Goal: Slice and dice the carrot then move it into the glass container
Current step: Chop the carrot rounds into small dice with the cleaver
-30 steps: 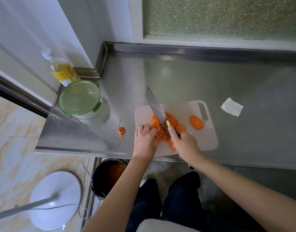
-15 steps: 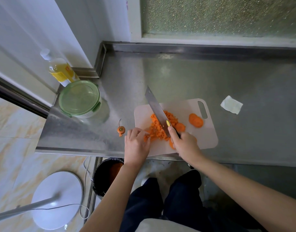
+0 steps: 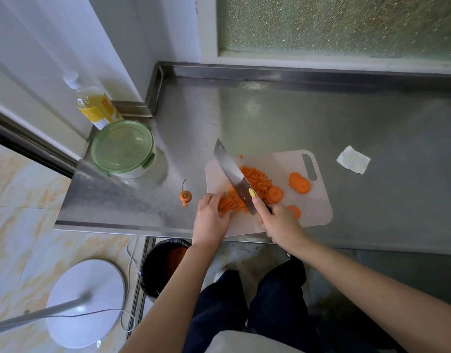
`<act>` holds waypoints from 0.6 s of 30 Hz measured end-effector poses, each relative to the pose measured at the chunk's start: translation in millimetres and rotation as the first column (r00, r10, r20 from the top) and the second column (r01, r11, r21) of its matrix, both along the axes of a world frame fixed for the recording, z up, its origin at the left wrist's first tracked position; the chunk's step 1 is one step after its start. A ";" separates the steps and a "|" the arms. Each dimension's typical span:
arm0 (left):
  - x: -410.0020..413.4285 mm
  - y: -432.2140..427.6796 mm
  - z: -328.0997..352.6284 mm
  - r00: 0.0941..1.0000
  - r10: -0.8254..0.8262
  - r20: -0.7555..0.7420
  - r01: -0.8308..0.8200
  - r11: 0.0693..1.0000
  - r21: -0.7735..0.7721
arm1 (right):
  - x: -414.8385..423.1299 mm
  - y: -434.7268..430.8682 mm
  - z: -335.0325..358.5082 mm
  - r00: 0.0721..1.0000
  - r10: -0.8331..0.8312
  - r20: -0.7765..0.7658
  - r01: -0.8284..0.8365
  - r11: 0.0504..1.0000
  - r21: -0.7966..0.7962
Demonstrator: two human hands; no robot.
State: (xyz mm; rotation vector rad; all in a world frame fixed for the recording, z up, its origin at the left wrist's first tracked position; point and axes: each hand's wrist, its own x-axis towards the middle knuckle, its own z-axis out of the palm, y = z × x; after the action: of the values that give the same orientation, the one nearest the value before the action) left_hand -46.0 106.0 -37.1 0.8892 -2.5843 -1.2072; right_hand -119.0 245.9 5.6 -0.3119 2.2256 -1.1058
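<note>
While the right hand (image 3: 277,222) grips the handle of the knife (image 3: 234,177), whose blade slants across the cutting board (image 3: 318,210), the left hand (image 3: 211,217) holds down carrot strips (image 3: 229,203) with bent fingers at the board's near left edge. The strips lie between the two hands, against the blade. A heap of diced carrot (image 3: 257,179) sits just beyond the blade at the board's middle, with round slices (image 3: 299,182) nearer its handle end. The lidded glass container (image 3: 123,147) stands on the bench (image 3: 321,118), well off the board's left side.

Head-worn view, steeply downward, close over steel counter (image 3: 283,123)
</note>
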 end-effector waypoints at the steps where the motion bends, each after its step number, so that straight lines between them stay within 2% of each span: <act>1: -0.3 0.5 -1.0 0.999 0.024 -0.022 -0.024 1.000 0.018 | 0.6 -0.4 -0.5 1.000 0.019 -0.001 -0.019 1.000 0.013; 6: -2.0 2.1 -2.3 0.984 0.165 -0.066 -0.159 0.984 0.083 | 2.7 -3.7 -0.4 0.997 0.073 -0.002 -0.073 0.995 0.069; 10: -3.7 3.4 -3.2 0.976 0.204 -0.083 -0.199 0.978 0.065 | 4.4 -7.4 4.2 0.992 0.121 -0.044 -0.116 0.988 0.101; 18: -5.2 4.3 -1.2 0.966 0.243 -0.091 -0.237 0.969 0.068 | 3.2 -13.7 7.3 0.989 0.141 -0.033 -0.133 0.976 0.172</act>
State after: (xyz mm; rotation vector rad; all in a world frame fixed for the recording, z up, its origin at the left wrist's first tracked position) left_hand -51.2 110.4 -38.4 1.0887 -2.2971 -1.2258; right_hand -115.8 232.2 13.0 -0.4143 2.2821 -0.8383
